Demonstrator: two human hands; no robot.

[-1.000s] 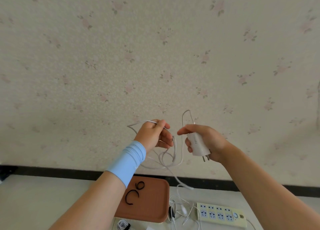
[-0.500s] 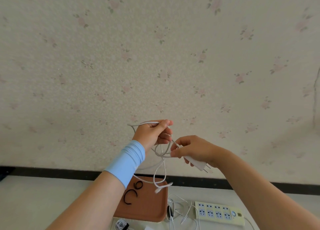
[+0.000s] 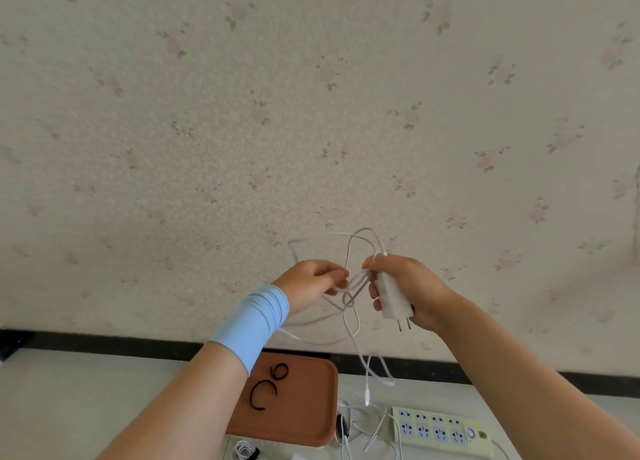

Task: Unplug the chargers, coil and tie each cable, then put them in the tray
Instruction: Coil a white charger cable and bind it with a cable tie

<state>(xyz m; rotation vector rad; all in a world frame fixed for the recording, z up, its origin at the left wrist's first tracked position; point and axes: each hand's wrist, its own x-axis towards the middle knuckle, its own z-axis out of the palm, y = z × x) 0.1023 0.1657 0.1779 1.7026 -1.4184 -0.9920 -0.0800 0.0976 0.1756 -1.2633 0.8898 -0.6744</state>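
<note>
Both hands are raised in front of the wall. My right hand (image 3: 408, 286) grips a white charger block (image 3: 393, 298), prongs pointing down, and pinches its thin white cable (image 3: 353, 335) at the top. My left hand (image 3: 311, 283), with a light blue sleeve on the wrist, holds loops of the same cable just left of the block. The cable's loose end hangs down towards the table. Below stands a brown tray (image 3: 311, 421) with two black ties (image 3: 265, 392) lying in it.
A pale power strip (image 3: 445, 430) lies on the table right of the tray, its sockets bare. More white cables (image 3: 363, 428) lie tangled between tray and strip. A tied white cable coil (image 3: 244, 451) shows at the bottom edge. A flowered wall is close behind.
My right hand rose and swung the charger block upright, prongs down. A new loop of cable stands above both hands, and the hanging end dropped lower.
</note>
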